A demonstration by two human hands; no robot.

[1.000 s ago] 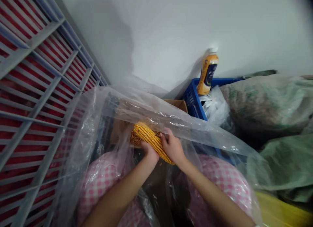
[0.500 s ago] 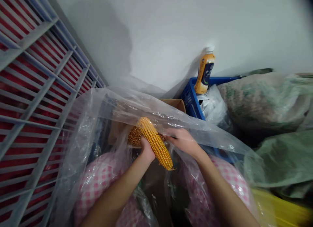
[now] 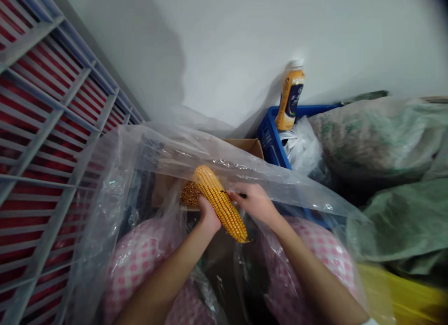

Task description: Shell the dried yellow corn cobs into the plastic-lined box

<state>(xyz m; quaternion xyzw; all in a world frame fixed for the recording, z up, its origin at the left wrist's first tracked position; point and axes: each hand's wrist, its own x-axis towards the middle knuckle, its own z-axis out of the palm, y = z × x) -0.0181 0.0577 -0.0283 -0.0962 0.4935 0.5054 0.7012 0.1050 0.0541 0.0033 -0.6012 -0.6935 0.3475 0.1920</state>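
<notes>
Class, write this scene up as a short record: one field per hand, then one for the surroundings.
left hand: grips a yellow ear of corn
right hand: fingers at the ear's kernels
over hands: clear plastic sheet
surroundings: blue crate, orange bottle against the wall, green sacks, grey rack

Clear plastic sheet (image 3: 196, 152) hangs just above left hand (image 3: 209, 216) and right hand (image 3: 254, 203), blocks any straight reach forward. Free room only under it, around corn cob (image 3: 220, 203), and down the dark gap between two pink checked bundles (image 3: 136, 269). Grey metal rack (image 3: 52, 129) closes off the left side. Green-white woven sacks (image 3: 371, 138) block the right. Cardboard box (image 3: 245, 146) and blue crate (image 3: 271, 138) stand beyond the sheet, in the way further on. Some open space above them, up to white wall (image 3: 245, 59).
</notes>
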